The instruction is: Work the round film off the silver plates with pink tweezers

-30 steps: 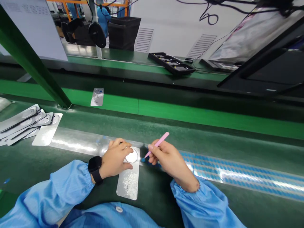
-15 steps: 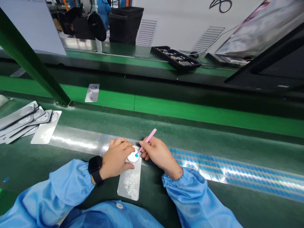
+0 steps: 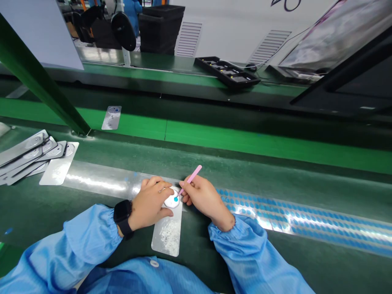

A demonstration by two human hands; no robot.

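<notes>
Between my hands on the green bench lies a silver metal plate (image 3: 166, 237) with a round white area at its top. A small blue dot (image 3: 175, 199) sits on that white round. My left hand (image 3: 150, 203), a black watch on its wrist, rests over the plate's upper left side, fingers stretched and thumb apart. In a pinch, my right hand (image 3: 202, 199) holds slim pink tweezers (image 3: 192, 176), tilted, with the tip down near the blue dot. Whether the tip touches the dot I cannot tell.
A clear strip with rows of blue dots (image 3: 294, 216) runs to the right. Several overlapping silver plates (image 3: 27, 157) lie at left, beside a slanted green post (image 3: 43, 77). Another plate (image 3: 111, 118) lies on the bright green belt (image 3: 196, 128). A black tray (image 3: 227, 72) stands further back.
The plate on the bright green belt has shifted slightly left, along with the belt's seam. My hands and the tweezers stay almost still.
</notes>
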